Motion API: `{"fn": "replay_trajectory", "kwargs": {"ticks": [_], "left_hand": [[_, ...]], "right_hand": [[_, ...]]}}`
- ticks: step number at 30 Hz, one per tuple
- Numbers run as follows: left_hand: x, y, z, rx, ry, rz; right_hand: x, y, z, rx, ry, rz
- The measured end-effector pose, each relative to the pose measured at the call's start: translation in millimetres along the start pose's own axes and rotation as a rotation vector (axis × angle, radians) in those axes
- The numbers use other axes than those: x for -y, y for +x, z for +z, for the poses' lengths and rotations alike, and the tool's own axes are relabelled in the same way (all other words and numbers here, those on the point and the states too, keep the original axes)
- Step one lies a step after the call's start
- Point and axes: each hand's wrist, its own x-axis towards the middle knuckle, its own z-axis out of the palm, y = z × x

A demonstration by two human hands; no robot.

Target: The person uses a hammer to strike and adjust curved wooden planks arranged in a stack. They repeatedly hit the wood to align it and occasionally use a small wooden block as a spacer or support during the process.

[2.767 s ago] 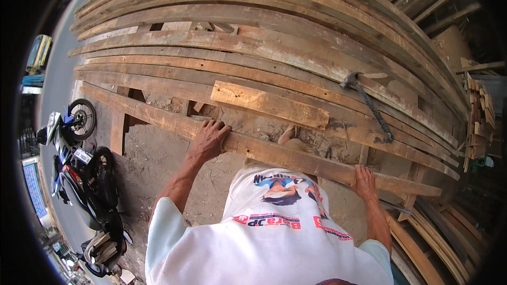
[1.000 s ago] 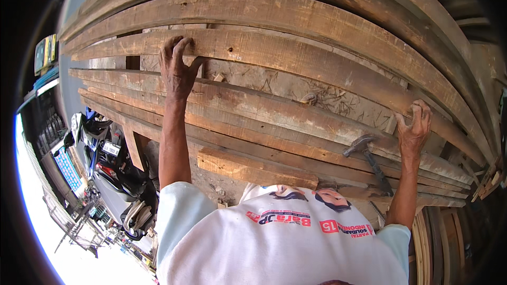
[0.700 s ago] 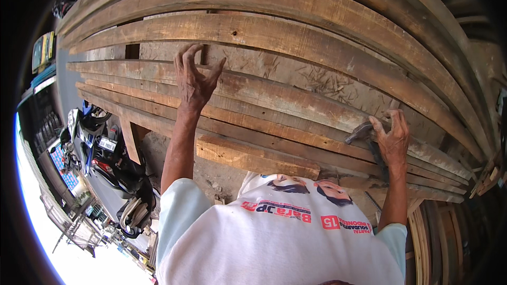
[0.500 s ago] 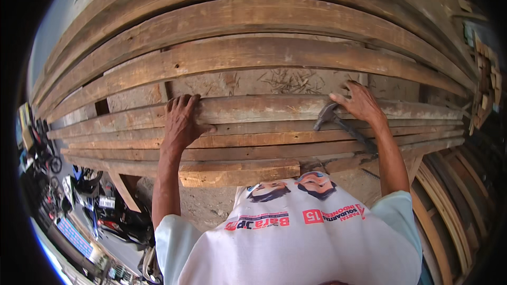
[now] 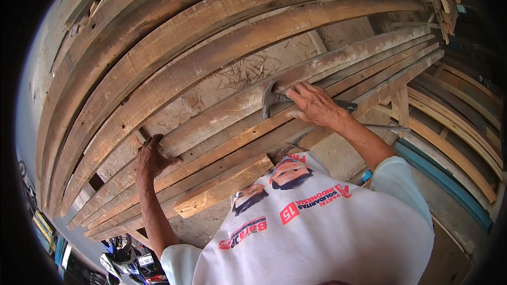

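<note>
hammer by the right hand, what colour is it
The hammer is dark grey to black, best seen in the head camera view.

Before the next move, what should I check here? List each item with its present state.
1. Right hand at the hammer: ok, over the handle near the head.
2. Firm grip on that handle: cannot tell, the fingers cover it.
3. Left hand on a long plank: ok.
4. Short board clear of both hands: ok.
5. Planks laid without gaps: not ok, ground shows between some.
</note>
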Motion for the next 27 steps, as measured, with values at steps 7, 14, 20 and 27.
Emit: {"fn": "replay_trajectory", "kwargs": {"ticks": [7, 14, 20, 27], "left_hand": [[-16.7, 7.2, 3.5, -0.034, -0.001, 0.01], [-9.4, 8.8, 7.6, -0.049, -0.033, 0.069], [-9.0, 28.3, 7.2, -0.008, 0.002, 0.053], [-15.7, 48.0, -15.1, 0.258, -0.111, -0.09]], "right_hand": [[-0.4, -12.0, 8.2, -0.128, -0.114, -0.009], [-29.6, -17.4, 5.4, 0.081, -0.097, 0.036], [-12.9, -33.6, 4.8, 0.147, 0.057, -0.103], [-82.7, 35.9, -53.4, -0.052, -0.089, 0.043]]}}
